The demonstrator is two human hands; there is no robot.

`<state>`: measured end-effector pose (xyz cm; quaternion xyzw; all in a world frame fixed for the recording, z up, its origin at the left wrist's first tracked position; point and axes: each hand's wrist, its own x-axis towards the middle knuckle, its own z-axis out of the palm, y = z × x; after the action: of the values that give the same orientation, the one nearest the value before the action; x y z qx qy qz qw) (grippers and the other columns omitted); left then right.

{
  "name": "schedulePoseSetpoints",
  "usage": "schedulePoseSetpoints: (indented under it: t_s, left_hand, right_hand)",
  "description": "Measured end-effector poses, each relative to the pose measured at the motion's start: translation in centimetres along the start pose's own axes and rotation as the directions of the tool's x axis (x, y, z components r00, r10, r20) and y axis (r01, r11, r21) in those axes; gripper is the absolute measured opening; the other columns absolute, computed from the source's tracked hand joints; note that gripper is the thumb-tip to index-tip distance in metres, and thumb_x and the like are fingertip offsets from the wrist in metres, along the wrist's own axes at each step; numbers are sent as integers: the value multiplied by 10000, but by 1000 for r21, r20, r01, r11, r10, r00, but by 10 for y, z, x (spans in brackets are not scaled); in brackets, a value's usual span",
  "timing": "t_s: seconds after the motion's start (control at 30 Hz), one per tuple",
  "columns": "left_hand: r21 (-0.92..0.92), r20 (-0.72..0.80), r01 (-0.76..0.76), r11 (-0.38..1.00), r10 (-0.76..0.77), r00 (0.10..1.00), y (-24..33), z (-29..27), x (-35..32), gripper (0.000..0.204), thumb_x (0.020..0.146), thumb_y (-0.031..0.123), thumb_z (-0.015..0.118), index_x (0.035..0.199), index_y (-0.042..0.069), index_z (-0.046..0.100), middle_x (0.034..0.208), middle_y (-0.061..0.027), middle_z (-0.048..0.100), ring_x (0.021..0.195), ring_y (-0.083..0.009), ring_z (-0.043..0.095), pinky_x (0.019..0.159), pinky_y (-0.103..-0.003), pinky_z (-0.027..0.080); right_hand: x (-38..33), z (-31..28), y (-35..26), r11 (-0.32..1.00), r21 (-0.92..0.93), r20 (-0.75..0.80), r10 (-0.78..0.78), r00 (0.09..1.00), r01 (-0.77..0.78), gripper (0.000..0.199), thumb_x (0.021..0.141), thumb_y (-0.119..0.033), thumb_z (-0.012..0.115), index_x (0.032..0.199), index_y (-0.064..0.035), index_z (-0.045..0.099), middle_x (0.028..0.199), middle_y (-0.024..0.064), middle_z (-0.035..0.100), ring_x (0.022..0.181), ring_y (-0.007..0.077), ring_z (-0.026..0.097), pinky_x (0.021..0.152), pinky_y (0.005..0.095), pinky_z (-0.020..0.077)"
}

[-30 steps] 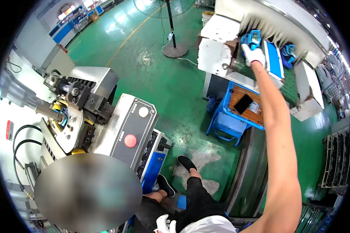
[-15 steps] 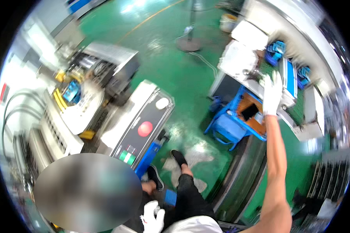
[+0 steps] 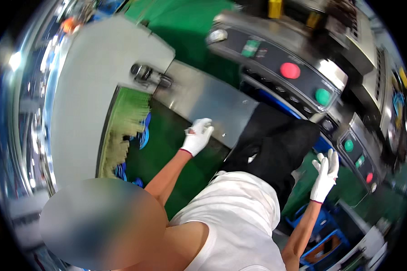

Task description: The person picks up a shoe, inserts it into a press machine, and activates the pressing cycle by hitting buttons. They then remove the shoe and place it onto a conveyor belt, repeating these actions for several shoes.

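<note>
Steel plate: flat, grey, bare sheet with a dull sheen, lying centre, slanting from far left to near right; a small bolt-like fitting sits at its far left corner. Its near right edge is hidden behind the person's dark trousers. Left hand, white-gloved, fingers loosely curled, rests at the plate's near edge; whether it grips anything cannot be told. Right hand, also gloved, is spread open and empty, well apart from the plate to the right, near a control panel with red and green buttons. The picture is blurred throughout.
</note>
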<state>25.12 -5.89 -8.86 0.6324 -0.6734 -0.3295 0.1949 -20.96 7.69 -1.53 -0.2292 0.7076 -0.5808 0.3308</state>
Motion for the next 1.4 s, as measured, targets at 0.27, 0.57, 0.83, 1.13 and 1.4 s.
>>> schedulePoseSetpoints:
  t_s: [0.27, 0.57, 0.83, 1.13, 1.4]
  left_hand:
    - [265, -790, 851, 453, -404, 461, -197, -143, -247, 597, 870, 290, 779, 1370, 33, 578, 1308, -228, 623, 1216, -420, 582, 1052, -513, 465]
    - [-147, -551, 972, -182, -801, -233, -293, -146, -388, 763, 952, 658, 520, 1542, 174, 492, 1514, -196, 525, 1349, -455, 546, 1127, -695, 366]
    - [292, -677, 952, 89, -685, 271, -266, -140, -384, 447, 1086, 424, 436, 1088, 105, 749, 1130, -163, 711, 1022, -379, 696, 857, -516, 555]
    - [35, -582, 491, 870, -382, 718, -105, -54, -180, 348, 935, 322, 750, 1172, 76, 679, 1091, -142, 689, 1104, -329, 637, 963, -444, 506]
    - [351, -250, -1, 936, 95, 964, -101, -80, -74, 161, 1026, 183, 577, 998, 65, 683, 1005, -144, 671, 921, -358, 673, 804, -455, 537]
  right_hand:
    - [27, 48, -3, 967, -254, 258, 45, 965, 22, 637, 1064, -225, 638, 1585, 22, 366, 1594, 198, 460, 1251, 298, 657, 950, 392, 621]
    - [56, 77, -29, 883, -436, 430, 33, 902, 175, 582, 1068, -170, 622, 1585, -16, 401, 1600, 163, 475, 1273, 266, 641, 974, 376, 602]
    - [47, 58, -19, 875, -473, 388, 105, 916, 100, 570, 1053, -148, 647, 1573, -36, 440, 1582, 145, 495, 1244, 226, 648, 1008, 372, 579]
    - [27, 115, -19, 937, -314, 542, 46, 839, 151, 560, 1045, -58, 621, 1561, 6, 413, 1559, 189, 508, 1250, 274, 655, 979, 376, 601]
    - [-37, 129, -22, 974, -156, 599, -37, 800, 162, 592, 998, -19, 658, 1547, -14, 436, 1531, 189, 552, 1256, 258, 663, 1033, 371, 550]
